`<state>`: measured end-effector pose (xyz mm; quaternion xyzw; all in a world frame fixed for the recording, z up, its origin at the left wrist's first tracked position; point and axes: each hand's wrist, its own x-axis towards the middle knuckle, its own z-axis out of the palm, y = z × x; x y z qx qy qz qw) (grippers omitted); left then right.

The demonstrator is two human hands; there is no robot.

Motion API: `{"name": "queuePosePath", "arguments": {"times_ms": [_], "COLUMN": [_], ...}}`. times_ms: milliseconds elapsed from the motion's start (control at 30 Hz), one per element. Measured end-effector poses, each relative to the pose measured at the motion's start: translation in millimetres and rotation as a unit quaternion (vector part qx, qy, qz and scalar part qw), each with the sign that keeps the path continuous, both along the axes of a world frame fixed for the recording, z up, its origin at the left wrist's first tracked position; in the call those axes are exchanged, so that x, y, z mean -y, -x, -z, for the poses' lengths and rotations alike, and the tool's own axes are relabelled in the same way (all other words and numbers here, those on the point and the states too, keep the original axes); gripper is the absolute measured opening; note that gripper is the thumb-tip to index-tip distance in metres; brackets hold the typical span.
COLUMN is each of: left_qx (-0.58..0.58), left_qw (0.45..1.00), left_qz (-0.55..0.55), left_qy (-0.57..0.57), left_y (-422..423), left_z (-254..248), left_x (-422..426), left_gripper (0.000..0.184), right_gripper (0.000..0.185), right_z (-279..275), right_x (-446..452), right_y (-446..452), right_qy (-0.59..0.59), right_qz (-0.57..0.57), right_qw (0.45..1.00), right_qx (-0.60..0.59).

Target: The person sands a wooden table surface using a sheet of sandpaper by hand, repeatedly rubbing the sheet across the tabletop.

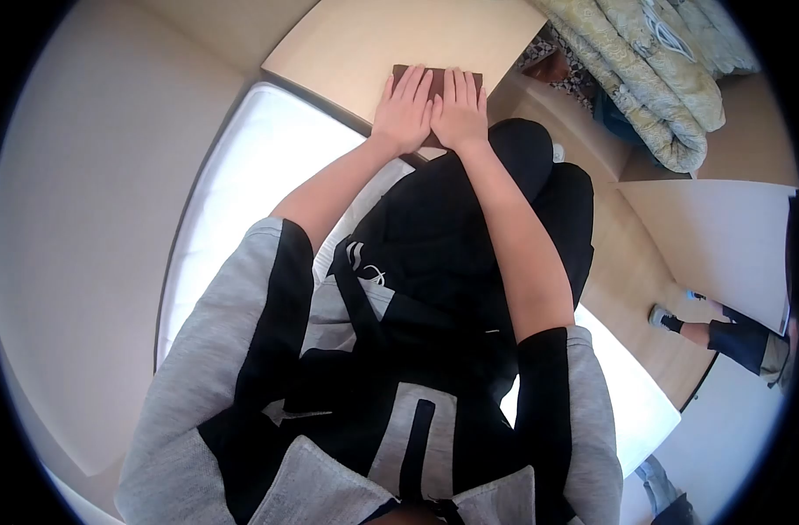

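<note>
A dark brown, flat rectangular object (438,85), like a notebook or a thin box, lies at the near edge of the light wooden table (390,39). My left hand (405,109) rests palm down on its left half, fingers stretched forward. On the other half lies my right hand (460,109), also flat with its fingers straight. Both thumbs come close together near the middle. Most of the brown object's top is hidden under my hands, so I cannot tell exactly what it is.
I sit on a white mattress (233,175) beside a pale wall (93,219). Folded patterned quilts (644,79) fill a shelf at the upper right, above a pale cabinet panel (714,232). Another person's leg (697,333) shows at the right, on the wooden floor (627,280).
</note>
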<state>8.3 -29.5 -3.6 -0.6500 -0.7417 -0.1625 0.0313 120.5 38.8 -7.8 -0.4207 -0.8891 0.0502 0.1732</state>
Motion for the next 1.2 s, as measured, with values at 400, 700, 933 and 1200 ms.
{"name": "queuePosePath", "arguments": {"times_ms": [400,700,933,1200], "left_qx": [0.008,0.009,0.006,0.033], "left_qw": [0.999,0.999,0.999,0.999], "left_qz": [0.006,0.003,0.0,-0.001], "left_qy": [-0.039,-0.034,-0.041,-0.009], "left_y": [20,30,41,42], "left_z": [1,-4,0,-6], "left_x": [-43,-79,-105,-109], "left_gripper": [0.052,0.055,0.055,0.055], "right_gripper": [0.054,0.055,0.053,0.053], "right_z": [10,3,2,3], "right_x": [-43,-77,-101,-109], "right_y": [18,30,40,40], "right_qy": [-0.113,-0.078,-0.084,-0.089], "right_qz": [0.001,-0.012,-0.006,-0.016], "right_qw": [0.993,0.997,0.996,0.995], "right_qx": [-0.045,-0.027,-0.026,-0.033]}}
